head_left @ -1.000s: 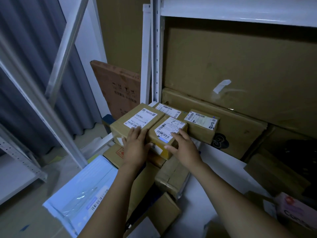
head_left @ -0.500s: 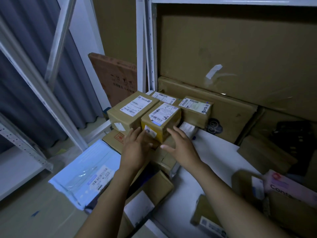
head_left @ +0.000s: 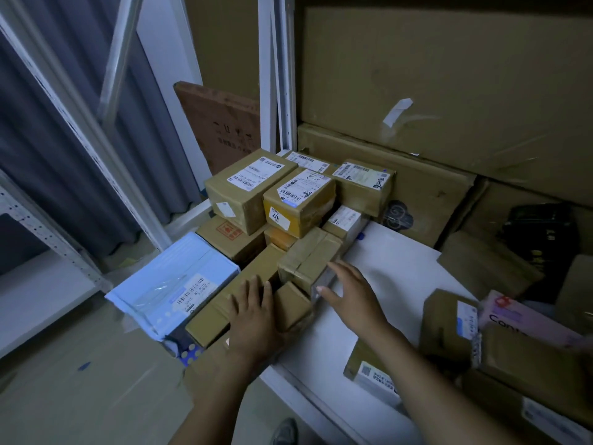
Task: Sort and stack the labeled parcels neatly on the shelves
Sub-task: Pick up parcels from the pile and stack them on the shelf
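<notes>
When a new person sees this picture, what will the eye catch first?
Probably the yellow box marked 02, on top of the parcel pile at the left end of the shelf. Below it, the left hand lies flat on a low brown box and the right hand is open beside a taped box. A pale blue mailer lies left of them.

Open over the bare strip of white shelf board [head_left: 385, 261] right of centre, from the lower edge up toward the back. Hemmed in on the left by stacked boxes [head_left: 298, 200], on the lower right by more parcels [head_left: 446, 322]. Closed off behind by big cardboard sheets [head_left: 449, 91]. Barred at upper centre by white uprights [head_left: 284, 75].
</notes>
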